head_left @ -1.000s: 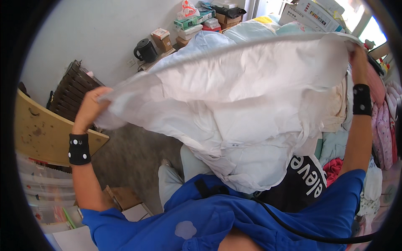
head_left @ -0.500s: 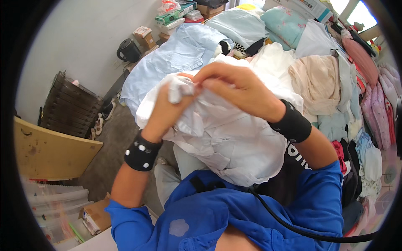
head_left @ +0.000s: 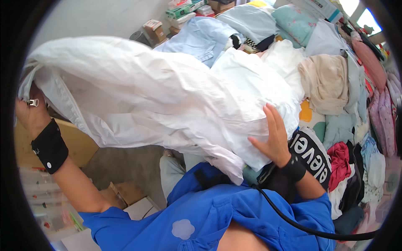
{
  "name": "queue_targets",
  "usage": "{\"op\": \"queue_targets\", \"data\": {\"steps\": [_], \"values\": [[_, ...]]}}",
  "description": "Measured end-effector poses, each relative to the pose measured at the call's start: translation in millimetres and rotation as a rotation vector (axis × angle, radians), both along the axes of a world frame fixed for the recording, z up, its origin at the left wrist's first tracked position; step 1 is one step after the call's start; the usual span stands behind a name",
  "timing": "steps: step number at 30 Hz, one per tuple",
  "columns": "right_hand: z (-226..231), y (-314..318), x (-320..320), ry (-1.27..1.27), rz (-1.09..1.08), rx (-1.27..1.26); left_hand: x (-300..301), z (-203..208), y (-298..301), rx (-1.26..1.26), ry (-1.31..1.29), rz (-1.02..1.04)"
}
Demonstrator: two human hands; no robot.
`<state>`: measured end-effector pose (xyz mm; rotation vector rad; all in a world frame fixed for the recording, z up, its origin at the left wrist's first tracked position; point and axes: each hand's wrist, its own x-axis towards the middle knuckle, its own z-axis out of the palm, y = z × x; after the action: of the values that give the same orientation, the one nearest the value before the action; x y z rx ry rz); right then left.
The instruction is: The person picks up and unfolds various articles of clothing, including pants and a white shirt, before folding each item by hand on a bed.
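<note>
A thin white zip jacket (head_left: 155, 92) is stretched out in front of me, billowing open toward the left. My left hand (head_left: 33, 117), far out at the left rim, grips its edge. A metal zipper pull (head_left: 33, 102) shows against that hand, whose fingers are partly behind the cloth. My right hand (head_left: 274, 140) has its fingers spread beside the jacket's other end. Behind that hand lies a pale white garment (head_left: 255, 75) on the clothes pile; whether the palm touches cloth cannot be made out.
A light blue shirt (head_left: 201, 37) and a beige garment (head_left: 324, 83) lie on the heap. To the right are a black piece with white lettering (head_left: 312, 154) and a dark red cloth (head_left: 340, 165). A black cable (head_left: 293, 221) crosses my front. Cardboard boxes (head_left: 130, 194) stand at lower left.
The white jacket, bunched up between both hands before, is now spread out sideways. My left hand has swung far left with its edge; my right hand has moved down and right and opened.
</note>
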<state>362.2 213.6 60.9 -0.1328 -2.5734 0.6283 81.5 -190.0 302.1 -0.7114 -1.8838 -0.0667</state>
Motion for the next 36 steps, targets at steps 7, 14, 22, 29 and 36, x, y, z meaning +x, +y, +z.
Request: {"op": "queue_targets", "data": {"steps": [7,14,22,29,36], "values": [[-62.3,-90.5,7.1,-0.525,0.485,-0.384,31.1,-43.1,-84.7,0.447,-0.273,-0.011],[-169.6,-130.5,-45.7,-0.699,0.498,-0.576,90.0,-65.1,-108.1,0.648,-0.296,0.035],[-64.4,-127.4,-79.4,-0.378,0.361,-1.429,102.7,-120.5,-101.7,1.509,-0.122,-0.103],[-4.8,-103.5,-79.6,-0.239,0.234,-1.828,105.2,-241.7,-117.8,1.368,-0.781,0.207],[0.3,-65.6,-74.7,-0.134,0.264,-1.912,123.8,-303.1,-46.2,1.267,-1.059,0.097]]}}
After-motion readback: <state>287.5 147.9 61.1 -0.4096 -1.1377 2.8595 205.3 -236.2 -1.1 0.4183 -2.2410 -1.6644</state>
